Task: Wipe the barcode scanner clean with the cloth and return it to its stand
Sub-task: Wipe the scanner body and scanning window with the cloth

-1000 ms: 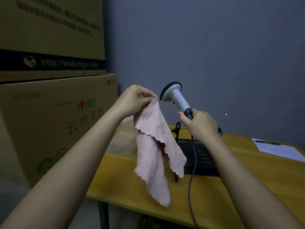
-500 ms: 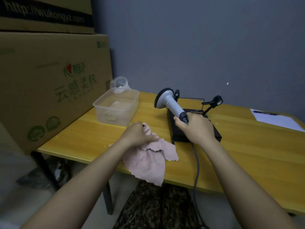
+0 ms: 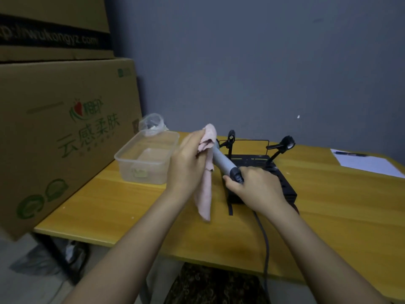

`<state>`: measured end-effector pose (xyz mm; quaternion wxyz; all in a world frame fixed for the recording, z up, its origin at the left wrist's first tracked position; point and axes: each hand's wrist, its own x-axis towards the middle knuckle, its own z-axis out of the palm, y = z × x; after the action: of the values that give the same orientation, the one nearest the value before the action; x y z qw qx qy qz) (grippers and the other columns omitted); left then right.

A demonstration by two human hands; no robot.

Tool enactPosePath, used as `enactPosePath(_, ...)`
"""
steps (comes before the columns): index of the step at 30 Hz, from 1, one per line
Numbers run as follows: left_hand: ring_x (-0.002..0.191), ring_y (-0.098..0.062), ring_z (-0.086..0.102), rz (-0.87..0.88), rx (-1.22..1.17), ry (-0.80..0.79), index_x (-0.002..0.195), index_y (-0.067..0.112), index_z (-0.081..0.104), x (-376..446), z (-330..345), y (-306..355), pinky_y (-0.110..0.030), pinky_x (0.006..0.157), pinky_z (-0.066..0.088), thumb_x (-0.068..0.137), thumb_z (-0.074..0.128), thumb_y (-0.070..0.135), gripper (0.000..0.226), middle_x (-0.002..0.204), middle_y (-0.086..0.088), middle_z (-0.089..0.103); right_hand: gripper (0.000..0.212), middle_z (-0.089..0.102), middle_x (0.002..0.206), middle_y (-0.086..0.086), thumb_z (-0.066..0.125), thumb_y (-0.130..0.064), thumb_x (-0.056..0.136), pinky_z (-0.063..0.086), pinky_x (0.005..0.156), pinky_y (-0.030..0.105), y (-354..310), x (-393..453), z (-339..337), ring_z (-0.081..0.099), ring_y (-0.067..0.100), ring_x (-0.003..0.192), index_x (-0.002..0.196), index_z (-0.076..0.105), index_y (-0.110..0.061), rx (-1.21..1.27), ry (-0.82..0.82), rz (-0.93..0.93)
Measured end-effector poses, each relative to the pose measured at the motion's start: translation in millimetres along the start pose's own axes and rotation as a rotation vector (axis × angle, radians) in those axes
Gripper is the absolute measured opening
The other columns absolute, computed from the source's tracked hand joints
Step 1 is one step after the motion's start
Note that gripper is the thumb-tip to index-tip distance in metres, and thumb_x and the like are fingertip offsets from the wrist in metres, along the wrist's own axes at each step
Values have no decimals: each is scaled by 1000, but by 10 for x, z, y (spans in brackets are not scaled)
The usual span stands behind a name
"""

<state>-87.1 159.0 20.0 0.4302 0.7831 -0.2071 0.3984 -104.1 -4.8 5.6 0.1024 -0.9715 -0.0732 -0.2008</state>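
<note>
My right hand (image 3: 256,187) grips the lower handle of the white barcode scanner (image 3: 222,161), which points up and to the left. My left hand (image 3: 186,163) presses the pink cloth (image 3: 206,189) over the scanner's head, hiding it. The rest of the cloth hangs down toward the yellow table (image 3: 339,211). The scanner's grey cable (image 3: 264,233) runs down over the table's front edge. Behind my hands sits the black stand base (image 3: 285,187) with two thin clip arms (image 3: 282,148).
A clear plastic tub (image 3: 146,159) stands left of my hands, with a crumpled clear bag (image 3: 151,123) behind it. Large cardboard boxes (image 3: 61,132) rise at the left. A sheet of paper (image 3: 368,162) with a pen lies at the far right.
My left hand lifted the cloth from the table's front edge up onto the scanner's head, which is now covered. My right hand kept its grip on the handle.
</note>
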Motion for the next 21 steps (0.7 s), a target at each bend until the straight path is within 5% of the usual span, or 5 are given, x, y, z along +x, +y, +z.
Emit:
enactPosePath(6, 90, -14, 51, -10, -52, -343, 104, 9, 55, -139, 279, -64, -21, 71, 33, 81, 33, 3, 33, 97, -2, 60, 46, 50, 64, -3, 44, -55, 86, 34, 49, 32, 41, -11, 17, 52, 19, 58, 66, 48, -14, 109, 17, -40)
enactPosePath(8, 105, -5, 50, 43, -96, -404, 114, 12, 58, -201, 258, -66, -17, 86, 39, 84, 33, 3, 40, 112, 2, 61, 47, 50, 62, -4, 43, -59, 84, 31, 48, 30, 89, -3, 37, 50, 17, 56, 65, 47, -16, 159, 16, -38)
enactPosePath(11, 133, -6, 36, -32, -29, -370, 137, 15, 45, -151, 271, -137, -11, 107, 25, 85, 35, 2, 55, 144, -1, 47, 46, 46, 60, -5, 44, -57, 85, 28, 47, 30, 96, 6, 50, 47, 15, 54, 62, 43, -17, 185, 18, -35)
enactPosePath(16, 137, -2, 29, 38, -66, -404, 139, 12, 42, -193, 253, -163, -11, 113, 19, 85, 36, 0, 56, 144, 7, 39, 45, 44, 59, -5, 45, -57, 84, 25, 48, 30, 81, -11, 17, 44, 13, 53, 59, 36, -21, 218, 13, -49)
enactPosePath(21, 142, -9, 24, -7, -151, -396, 142, 6, 36, -238, 274, -180, -17, 116, 18, 86, 39, -5, 57, 150, -5, 36, 44, 44, 57, -4, 47, -55, 84, 25, 47, 29, 54, 6, 42, 43, 14, 51, 58, 37, -20, 311, -8, -18)
